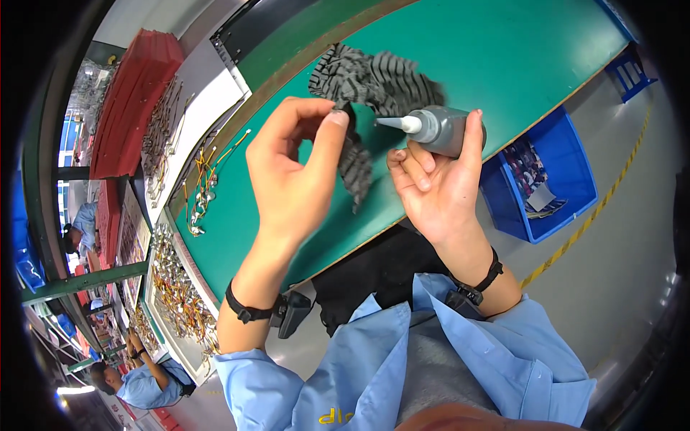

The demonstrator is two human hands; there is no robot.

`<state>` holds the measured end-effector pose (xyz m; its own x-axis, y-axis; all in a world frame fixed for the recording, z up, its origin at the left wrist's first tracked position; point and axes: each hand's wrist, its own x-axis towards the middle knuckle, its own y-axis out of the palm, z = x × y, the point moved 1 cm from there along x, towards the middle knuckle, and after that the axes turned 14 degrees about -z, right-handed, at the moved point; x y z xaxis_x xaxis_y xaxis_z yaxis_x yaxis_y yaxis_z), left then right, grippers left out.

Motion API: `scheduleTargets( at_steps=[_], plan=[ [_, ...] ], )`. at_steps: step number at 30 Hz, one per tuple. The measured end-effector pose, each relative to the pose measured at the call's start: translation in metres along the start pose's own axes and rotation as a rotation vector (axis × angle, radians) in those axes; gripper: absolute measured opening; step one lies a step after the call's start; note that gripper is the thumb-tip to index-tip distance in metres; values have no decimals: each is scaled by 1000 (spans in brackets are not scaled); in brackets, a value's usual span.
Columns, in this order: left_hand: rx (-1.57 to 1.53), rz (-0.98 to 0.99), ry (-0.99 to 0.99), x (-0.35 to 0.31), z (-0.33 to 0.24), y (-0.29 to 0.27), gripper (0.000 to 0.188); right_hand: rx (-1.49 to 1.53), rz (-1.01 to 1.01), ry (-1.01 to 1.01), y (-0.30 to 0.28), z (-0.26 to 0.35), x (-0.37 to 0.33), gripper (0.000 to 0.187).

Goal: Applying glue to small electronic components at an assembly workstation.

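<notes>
My left hand (295,172) is closed in a pinch on a grey cloth with black stripes. A narrow, blurred end of the cloth (356,172) hangs below my fingertips. Its bunched larger part (374,80) appears just beyond, over the green table (517,50); I cannot tell how the two parts join. In my right hand (445,190) is a grey squeeze bottle (449,133), tipped on its side. The bottle's pale tapered nozzle points left toward the cloth, apart from it. Some fingers of my right hand are curled and the index finger lies along the bottle's base end.
Small wired parts (201,187) lie at the table's left. Beside it stand a tray of wired pieces (180,287) and red stacked sheets (136,93). A blue bin (582,187) with packets sits on the floor at right. A co-worker (147,381) is at lower left.
</notes>
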<state>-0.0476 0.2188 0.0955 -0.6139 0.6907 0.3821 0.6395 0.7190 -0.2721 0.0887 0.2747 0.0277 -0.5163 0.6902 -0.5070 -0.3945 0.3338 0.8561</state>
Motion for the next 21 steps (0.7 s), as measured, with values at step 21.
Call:
scheduleTargets(
  at_steps=[21],
  plan=[
    [-657, 148, -332, -27, 19, -24, 14, -183, -42, -21, -1, -16, -15, 59]
  ],
)
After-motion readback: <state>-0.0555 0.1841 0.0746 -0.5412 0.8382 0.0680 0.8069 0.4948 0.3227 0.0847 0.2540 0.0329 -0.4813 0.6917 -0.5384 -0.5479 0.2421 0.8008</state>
